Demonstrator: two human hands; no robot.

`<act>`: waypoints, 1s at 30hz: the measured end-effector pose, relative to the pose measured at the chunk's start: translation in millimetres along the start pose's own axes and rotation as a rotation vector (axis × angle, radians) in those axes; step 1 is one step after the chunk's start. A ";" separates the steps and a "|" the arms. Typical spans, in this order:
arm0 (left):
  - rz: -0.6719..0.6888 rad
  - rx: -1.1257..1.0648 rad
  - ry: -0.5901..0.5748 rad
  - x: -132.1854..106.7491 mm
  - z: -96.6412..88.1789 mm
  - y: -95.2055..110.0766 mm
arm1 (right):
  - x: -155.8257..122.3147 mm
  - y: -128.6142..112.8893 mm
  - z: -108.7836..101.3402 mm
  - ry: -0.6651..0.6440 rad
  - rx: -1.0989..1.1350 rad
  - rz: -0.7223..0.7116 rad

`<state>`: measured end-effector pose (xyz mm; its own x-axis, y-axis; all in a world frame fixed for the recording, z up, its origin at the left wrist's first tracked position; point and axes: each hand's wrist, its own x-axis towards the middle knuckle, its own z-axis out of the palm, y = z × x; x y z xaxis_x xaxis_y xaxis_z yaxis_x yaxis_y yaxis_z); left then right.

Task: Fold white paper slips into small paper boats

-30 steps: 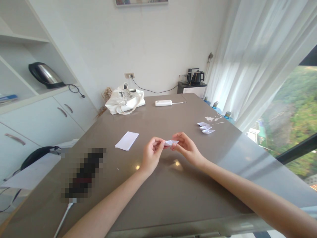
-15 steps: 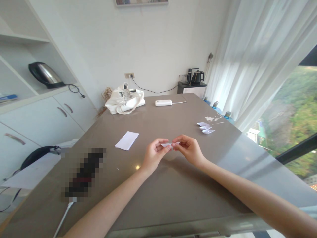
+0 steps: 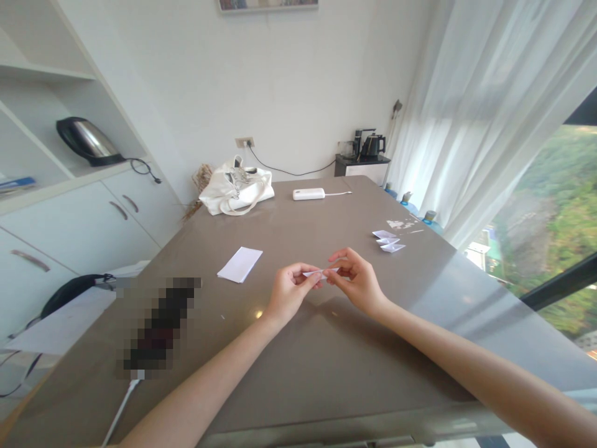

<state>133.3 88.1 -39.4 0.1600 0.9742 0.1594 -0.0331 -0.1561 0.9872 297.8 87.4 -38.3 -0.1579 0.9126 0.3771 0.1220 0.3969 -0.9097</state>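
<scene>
A small folded white paper (image 3: 316, 273), its two pointed ends showing, is held between my hands just above the table. My left hand (image 3: 291, 287) pinches its left part between thumb and fingers. On the other end, my right hand (image 3: 357, 281) grips with the thumb and a finger, while its index finger is raised off the paper. Fingers hide much of the fold. Three small folded paper boats (image 3: 389, 241) sit in a close row to the right. To the left lies a stack of white paper sheets (image 3: 240, 264).
On the brown table (image 3: 303, 373) a blurred-out dark object (image 3: 161, 326) with a white cable lies at left. Farther back are a white handbag (image 3: 237, 190) and a white power bank (image 3: 308, 194). Paper scraps (image 3: 396, 224) lie near the right edge, beyond the boats.
My right index finger has lifted a little away from the paper. Both hands keep nearly the same place, and the paper stays between them.
</scene>
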 end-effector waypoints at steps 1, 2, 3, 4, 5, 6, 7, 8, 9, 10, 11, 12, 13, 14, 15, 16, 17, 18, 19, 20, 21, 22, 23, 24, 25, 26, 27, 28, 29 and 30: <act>0.003 0.005 -0.001 -0.2 0.1 -0.4 | -0.1 0.0 0.3 0.001 0.002 -0.006; 0.003 0.010 -0.002 -0.3 0.2 -0.9 | -0.3 0.0 0.7 0.001 0.002 -0.010; 0.003 0.013 -0.003 -0.2 0.6 -1.3 | -0.7 -0.1 1.1 0.001 0.001 -0.013; 0.001 0.015 -0.003 -0.1 1.2 -1.8 | -1.2 -0.3 1.5 0.001 0.000 -0.015; -0.001 0.016 -0.002 0.0 1.9 -2.1 | -1.8 -0.5 1.8 0.001 -0.002 -0.015; -0.002 0.016 -0.003 0.1 2.8 -2.4 | -2.5 -0.7 2.1 -0.001 -0.002 -0.015; -0.001 0.015 -0.003 0.0 3.6 -2.6 | -3.2 -1.0 2.3 -0.002 -0.002 -0.013; 0.002 0.015 -0.006 -0.3 4.4 -2.6 | -3.7 -1.2 2.3 -0.005 -0.001 -0.012; 0.007 0.016 -0.011 -0.8 4.8 -2.6 | -4.0 -1.4 2.1 -0.010 0.003 -0.011; 0.016 0.020 -0.018 -1.4 4.8 -2.6 | -3.9 -1.4 1.7 -0.020 0.013 -0.006; 0.032 0.030 -0.023 -2.1 4.5 -2.5 | -3.4 -1.3 1.1 -0.031 0.035 0.005; 0.057 0.050 -0.022 -2.8 3.7 -2.4 | -2.5 -0.9 0.3 -0.045 0.069 0.025; 0.093 0.083 -0.016 -3.5 2.6 -2.3 | -1.2 -0.3 -0.7 -0.062 0.112 0.055; 0.137 0.130 -0.007 -4.0 1.4 -2.1 | 0.4 0.6 -1.8 -0.082 0.157 0.095; 0.186 0.189 0.004 -4.4 0.1 -1.9 | 2.1 1.7 -2.9 -0.100 0.197 0.140; 0.232 0.249 0.012 -4.7 -1.0 -1.6 | 3.7 3.1 -3.9 -0.115 0.229 0.185; 0.267 0.302 0.016 -4.9 -1.9 -1.3 | 5.2 4.6 -4.7 -0.125 0.253 0.225; 0.286 0.339 0.013 -5.0 -2.4 -1.1 | 6.4 6.1 -5.3 -0.131 0.270 0.256; 0.289 0.354 0.004 -5.1 -2.6 -1.0 | 7.3 7.6 -5.7 -0.128 0.286 0.276; 0.276 0.350 -0.008 -5.2 -2.6 -1.1 | 7.9 8.9 -6.0 -0.118 0.301 0.285; 0.251 0.332 -0.024 -5.1 -2.3 -1.3 | 8.2 10.0 -6.2 -0.105 0.312 0.286; 0.219 0.307 -0.037 -5.0 -2.0 -1.8 | 8.4 10.9 -6.2 -0.092 0.318 0.282; 0.186 0.280 -0.045 -4.7 -1.8 -2.4 | 8.5 11.4 -6.3 -0.082 0.320 0.276; 0.152 0.251 -0.048 -4.2 -1.7 -3.3 | 8.5 11.8 -6.4 -0.076 0.318 0.270; 0.121 0.221 -0.049 -3.5 -1.7 -4.2 | 8.5 12.1 -6.4 -0.075 0.314 0.264; 0.093 0.190 -0.049 -2.7 -1.9 -5.3 | 8.5 12.3 -6.4 -0.076 0.311 0.260; 0.070 0.157 -0.047 -1.8 -2.3 -6.3 | 8.6 12.4 -6.4 -0.077 0.309 0.257; 0.050 0.126 -0.045 -0.8 -2.6 -7.2 | 8.6 12.7 -6.3 -0.078 0.310 0.257; 0.033 0.096 -0.044 0.0 -2.9 -7.9 | 8.6 13.0 -6.1 -0.080 0.313 0.262; 0.021 0.070 -0.038 0.6 -3.2 -8.4 | 8.6 13.4 -6.0 -0.084 0.319 0.270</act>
<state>130.5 90.6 -47.6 0.1976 0.9639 0.1788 0.0324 -0.1887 0.9815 304.0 101.2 -46.2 -0.2428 0.9634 0.1141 -0.1374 0.0822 -0.9871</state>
